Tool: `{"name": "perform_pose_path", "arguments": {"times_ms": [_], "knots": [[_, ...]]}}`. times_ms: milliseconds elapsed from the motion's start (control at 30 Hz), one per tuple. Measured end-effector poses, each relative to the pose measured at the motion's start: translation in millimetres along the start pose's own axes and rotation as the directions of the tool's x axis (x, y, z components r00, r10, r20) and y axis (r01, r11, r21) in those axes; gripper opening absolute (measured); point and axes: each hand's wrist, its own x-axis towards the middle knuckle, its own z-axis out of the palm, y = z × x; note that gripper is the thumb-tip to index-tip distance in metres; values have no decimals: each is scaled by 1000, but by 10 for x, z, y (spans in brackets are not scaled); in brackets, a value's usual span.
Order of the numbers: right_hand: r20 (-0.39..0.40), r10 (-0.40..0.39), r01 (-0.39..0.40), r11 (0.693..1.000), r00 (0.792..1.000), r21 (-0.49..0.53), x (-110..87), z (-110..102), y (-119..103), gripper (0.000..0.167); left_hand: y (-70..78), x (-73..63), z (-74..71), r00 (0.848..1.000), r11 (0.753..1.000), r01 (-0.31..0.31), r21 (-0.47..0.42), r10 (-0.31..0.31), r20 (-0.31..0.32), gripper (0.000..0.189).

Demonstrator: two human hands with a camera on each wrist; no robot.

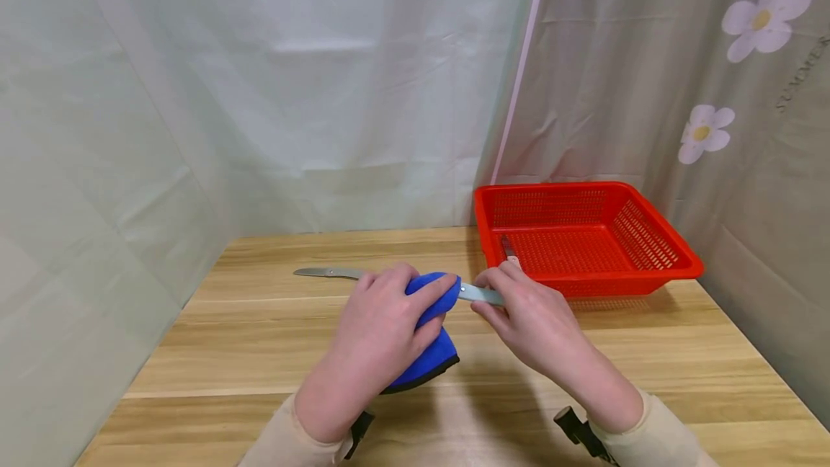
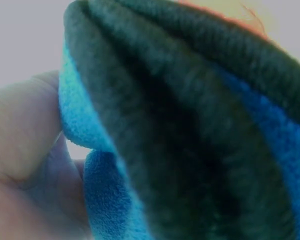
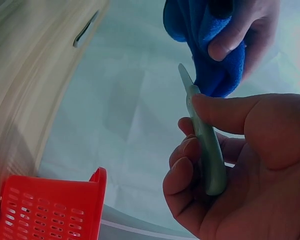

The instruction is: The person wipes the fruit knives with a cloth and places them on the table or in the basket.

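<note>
My right hand [image 1: 533, 312] grips the pale green handle [image 3: 210, 160] of a small knife, thumb along its upper part. In the right wrist view the short blade [image 3: 185, 77] sticks out beside a blue cloth [image 3: 220, 75]. My left hand [image 1: 385, 330] pinches this cloth, folded against the blade end of the knife in the head view. A dark-edged flap of the cloth [image 1: 428, 362] hangs below the left fingers. In the left wrist view the dark hem [image 2: 190, 125] fills most of the picture, blurred.
Another knife [image 1: 324, 272] lies on the wooden table [image 1: 259, 352] behind my left hand, its far end hidden. At the back right a red plastic basket [image 1: 648, 276] holds a further knife [image 1: 509, 247]. Pale curtains [image 1: 363, 92] enclose the table's back and sides.
</note>
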Motion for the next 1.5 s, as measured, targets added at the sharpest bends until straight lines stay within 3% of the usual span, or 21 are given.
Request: {"name": "perform_pose_path", "arguments": {"times_ms": [533,833,1500], "knots": [[4,-8,8,1000,1000,15,-4,-4,1,24,-78,11,42,998,999,49,-3,-49,25,49],[8,-1,1,1000,1000,28,5,-19,-4,24,-188,3,40,998,998,59,3,-59,-14,45],[12,20,-20,1000,1000,24,2,-47,-25,21,-416,2,16,980,981,196,17,-196,34,46]]}}
